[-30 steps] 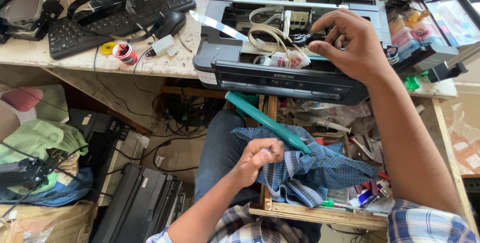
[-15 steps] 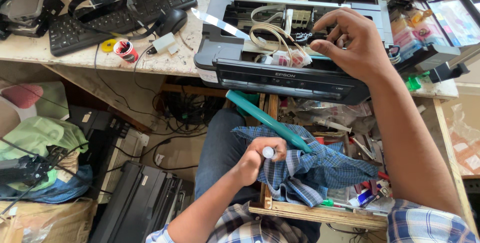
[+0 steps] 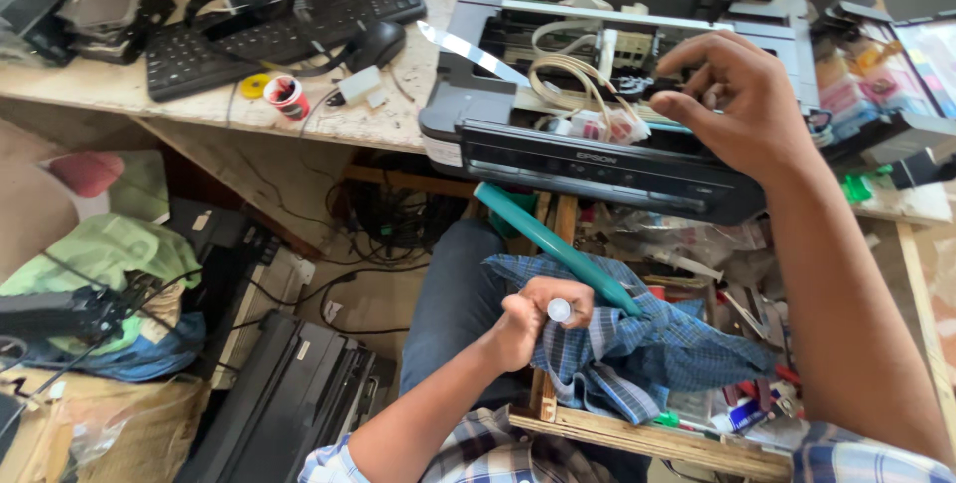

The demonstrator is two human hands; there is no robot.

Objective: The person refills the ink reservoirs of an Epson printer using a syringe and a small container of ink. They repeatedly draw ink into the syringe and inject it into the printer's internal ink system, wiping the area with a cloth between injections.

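An opened dark grey printer (image 3: 597, 159) sits at the desk's front edge, its inner tubes and carriage bare. My right hand (image 3: 737, 105) reaches into the printer, fingers pinching a small black part near the carriage. My left hand (image 3: 533, 319) is down at my lap, closed around a small clear cylinder with a round white end, beside a blue checked cloth (image 3: 647, 354). A teal tube (image 3: 553, 244) slants from under the printer to the cloth.
A black keyboard (image 3: 289, 25), a black mouse (image 3: 373, 43) and a small tape roll (image 3: 284, 95) lie on the worn desk at left. An open wooden drawer (image 3: 637, 438) holds clutter. Printer bodies (image 3: 289, 403) and green cloth (image 3: 100, 249) sit on the floor.
My left hand has turned, so the white round end of the small cylinder now shows. My right hand stays in the printer, shifted a little right.
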